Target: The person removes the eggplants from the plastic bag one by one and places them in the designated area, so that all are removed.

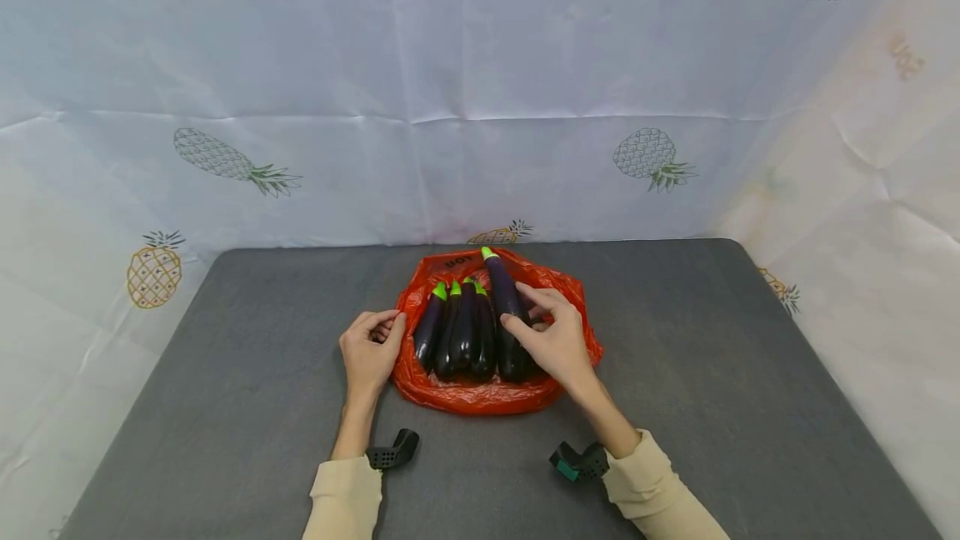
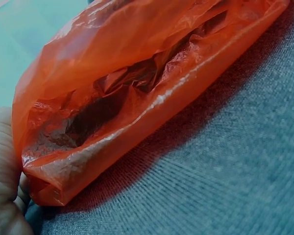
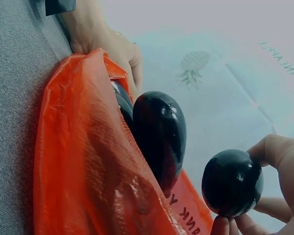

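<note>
A red plastic bag (image 1: 480,400) lies spread with its mouth open, several dark purple eggplants (image 1: 465,332) with bright green tops side by side in it. My right hand (image 1: 555,338) grips one eggplant (image 1: 504,294) between thumb and fingers; it overlaps the bag's right part, its green tip pointing away from me. In the right wrist view this eggplant (image 3: 232,182) shows end-on, raised apart from another eggplant (image 3: 159,137) at the bag's mouth. At the bag's left edge, my left hand (image 1: 372,350) pinches the rim. The left wrist view shows that thumb (image 2: 2,166) against the red plastic (image 2: 122,122).
A grey table (image 1: 247,407) carries the bag near its far edge. Behind and beside it hangs a white curtain (image 1: 450,48) printed with pineapples. Black wrist cameras (image 1: 393,450) sit on both wrists, below pale yellow sleeves (image 1: 347,494).
</note>
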Demonstrator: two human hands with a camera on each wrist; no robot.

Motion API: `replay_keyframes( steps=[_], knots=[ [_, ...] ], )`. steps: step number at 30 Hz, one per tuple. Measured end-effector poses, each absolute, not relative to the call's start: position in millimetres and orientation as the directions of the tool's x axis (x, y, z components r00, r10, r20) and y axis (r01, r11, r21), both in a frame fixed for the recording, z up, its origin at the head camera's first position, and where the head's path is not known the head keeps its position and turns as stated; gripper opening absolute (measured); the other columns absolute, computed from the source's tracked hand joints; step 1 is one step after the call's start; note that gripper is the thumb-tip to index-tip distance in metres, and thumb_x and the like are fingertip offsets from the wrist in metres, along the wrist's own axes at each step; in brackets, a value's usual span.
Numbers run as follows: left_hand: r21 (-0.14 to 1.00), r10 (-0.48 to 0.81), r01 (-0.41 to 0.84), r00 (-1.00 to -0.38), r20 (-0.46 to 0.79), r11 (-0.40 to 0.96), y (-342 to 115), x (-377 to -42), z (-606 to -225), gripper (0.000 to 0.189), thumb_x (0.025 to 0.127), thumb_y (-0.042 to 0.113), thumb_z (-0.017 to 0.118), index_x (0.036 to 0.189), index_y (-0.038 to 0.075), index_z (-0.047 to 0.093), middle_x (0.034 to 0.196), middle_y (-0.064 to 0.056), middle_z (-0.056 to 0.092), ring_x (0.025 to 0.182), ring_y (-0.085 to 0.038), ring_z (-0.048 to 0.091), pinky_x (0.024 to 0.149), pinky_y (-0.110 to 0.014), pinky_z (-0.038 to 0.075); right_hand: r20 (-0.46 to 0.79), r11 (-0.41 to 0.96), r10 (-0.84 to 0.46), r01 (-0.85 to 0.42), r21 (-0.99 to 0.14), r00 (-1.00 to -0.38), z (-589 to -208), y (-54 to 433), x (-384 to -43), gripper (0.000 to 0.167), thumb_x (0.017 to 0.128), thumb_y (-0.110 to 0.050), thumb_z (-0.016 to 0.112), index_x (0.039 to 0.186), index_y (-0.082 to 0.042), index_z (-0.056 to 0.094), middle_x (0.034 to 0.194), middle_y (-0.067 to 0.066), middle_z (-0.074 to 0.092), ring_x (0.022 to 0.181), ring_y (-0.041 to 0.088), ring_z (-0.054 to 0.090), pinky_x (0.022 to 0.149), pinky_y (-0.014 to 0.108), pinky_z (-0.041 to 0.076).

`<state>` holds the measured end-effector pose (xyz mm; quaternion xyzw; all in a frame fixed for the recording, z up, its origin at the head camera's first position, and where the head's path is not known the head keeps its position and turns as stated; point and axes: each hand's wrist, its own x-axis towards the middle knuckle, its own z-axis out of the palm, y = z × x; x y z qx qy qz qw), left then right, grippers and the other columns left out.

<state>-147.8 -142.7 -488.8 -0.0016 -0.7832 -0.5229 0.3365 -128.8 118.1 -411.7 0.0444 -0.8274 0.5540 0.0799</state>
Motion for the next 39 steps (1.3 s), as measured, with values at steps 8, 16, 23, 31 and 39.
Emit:
replay_keyframes(
  steps=[8,16,23,31,39],
  knots=[
    [0.828,-0.333,0.380,-0.783,0.525,0.412,-149,-150,-495,0.004,0.086,0.005,0.081,0.084,0.002,0.080,0.071,-0.012,0.068,0.064,-0.001,0.053,0.060,-0.009,0.045,0.194,0.366,0.023,-0.173,-0.914,-0.981,-406,124,-129,0.050,0.088,-0.014,0.079,0.136,-0.012,0.067,0.122,0.014,0.066,0.091,0.021,0.058,0.069,0.016,0.052],
    [0.829,-0.343,0.356,-0.785,0.516,0.431,-142,-145,-479,0.007,0.084,-0.001,0.080,0.083,-0.008,0.077,0.070,-0.018,0.066,0.062,-0.007,0.053,0.059,-0.008,0.043,0.230,0.395,0.044,-0.194,-0.898,-0.972,-401,137,-132,0.050,0.089,-0.015,0.078,0.138,-0.011,0.065,0.126,0.015,0.065,0.091,0.020,0.060,0.066,0.016,0.052],
    [0.826,-0.345,0.358,-0.781,0.520,0.434,-136,-135,-459,0.007,0.083,-0.007,0.078,0.082,-0.013,0.074,0.070,-0.022,0.065,0.061,-0.013,0.054,0.058,-0.011,0.044,0.215,0.373,0.069,-0.175,-0.911,-0.974,-398,144,-132,0.052,0.090,-0.015,0.078,0.139,-0.011,0.064,0.129,0.014,0.062,0.096,0.021,0.060,0.069,0.015,0.053],
    [0.839,-0.358,0.333,-0.790,0.497,0.431,-140,-144,-476,0.004,0.083,-0.009,0.078,0.082,-0.012,0.075,0.070,-0.024,0.065,0.061,-0.014,0.053,0.057,-0.010,0.042,0.233,0.371,0.115,-0.176,-0.912,-0.966,-399,154,-134,0.049,0.091,-0.013,0.076,0.139,-0.011,0.064,0.126,0.014,0.063,0.091,0.017,0.056,0.067,0.014,0.049],
    [0.842,-0.346,0.329,-0.801,0.489,0.427,-149,-151,-495,0.004,0.086,0.003,0.081,0.083,0.000,0.079,0.071,-0.013,0.068,0.064,-0.004,0.053,0.059,-0.008,0.042,0.228,0.310,0.167,-0.168,-0.936,-0.959,-396,168,-136,0.049,0.091,-0.008,0.075,0.139,-0.008,0.064,0.124,0.016,0.062,0.093,0.016,0.050,0.068,0.012,0.048]
  ],
)
